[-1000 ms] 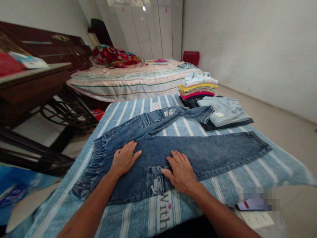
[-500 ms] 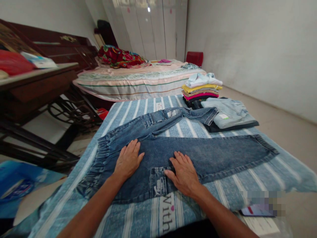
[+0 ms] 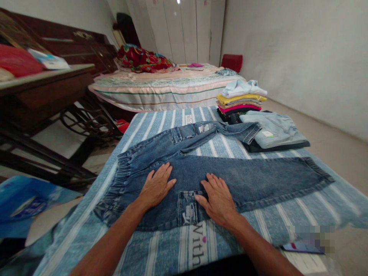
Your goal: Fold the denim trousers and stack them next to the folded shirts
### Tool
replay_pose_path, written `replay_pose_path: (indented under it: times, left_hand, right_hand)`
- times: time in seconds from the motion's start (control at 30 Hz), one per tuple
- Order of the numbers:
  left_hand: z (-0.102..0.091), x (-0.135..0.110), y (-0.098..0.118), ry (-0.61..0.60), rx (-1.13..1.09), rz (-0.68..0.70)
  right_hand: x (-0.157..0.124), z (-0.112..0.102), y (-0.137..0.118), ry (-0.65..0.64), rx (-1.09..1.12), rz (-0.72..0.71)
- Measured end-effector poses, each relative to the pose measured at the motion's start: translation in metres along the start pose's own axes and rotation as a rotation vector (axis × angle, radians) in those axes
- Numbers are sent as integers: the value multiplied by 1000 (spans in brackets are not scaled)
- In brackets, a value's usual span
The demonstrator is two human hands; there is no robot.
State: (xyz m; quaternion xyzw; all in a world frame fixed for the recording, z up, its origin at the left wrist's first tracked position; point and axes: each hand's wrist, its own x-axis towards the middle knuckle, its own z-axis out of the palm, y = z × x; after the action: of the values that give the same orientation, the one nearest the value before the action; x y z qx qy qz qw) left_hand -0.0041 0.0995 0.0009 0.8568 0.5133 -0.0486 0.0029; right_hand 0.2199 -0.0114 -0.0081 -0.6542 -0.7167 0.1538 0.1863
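Note:
A pair of dark blue jeans (image 3: 247,178) lies spread on a blue and white striped cloth (image 3: 161,126), elastic waistband to the left and legs running right. My left hand (image 3: 156,186) rests flat on the seat of the jeans, fingers stretched out. My right hand (image 3: 220,199) lies flat beside it, just right of a printed back pocket (image 3: 186,207), fingers apart. Neither hand holds anything. One leg lies toward me; the other bends away toward the far right.
A stack of folded coloured clothes (image 3: 241,97) and folded light jeans (image 3: 273,132) sit at the cloth's far right. A bed (image 3: 163,86) with a red floral bundle stands behind. A dark wooden table (image 3: 43,92) is on the left. Papers (image 3: 301,249) lie at lower right.
Both hands stay flat on the jeans in nearly the same place. The view has shifted a little to the left, so everything sits slightly further right in the picture.

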Motion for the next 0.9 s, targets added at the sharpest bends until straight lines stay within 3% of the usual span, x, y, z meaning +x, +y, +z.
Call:
replay_pose_path:
  times: [0.1,0.17,0.23,0.3,0.4,0.6,0.9]
  left_hand:
    - [-17,3,12,-22,-31,-49]
    - [-29,3,30,58,-70,-24]
    - [-37,0,55,161,-170,98]
    - [-37,-7,80,173,-320,215]
    - [-23,-20,105,73,-457,272]
    - [7,-32,105,-21,-364,249]
    - [11,-36,102,18,-276,355]
  right_hand:
    - [1,0,0,-5,5,-2]
    - [1,1,1,0,11,3]
    - [1,2,2,8,23,11]
    - [0,2,2,15,37,12]
    - [0,3,3,16,50,5]
    - [1,5,6,12,21,-10]
    - [1,6,8,37,42,16]
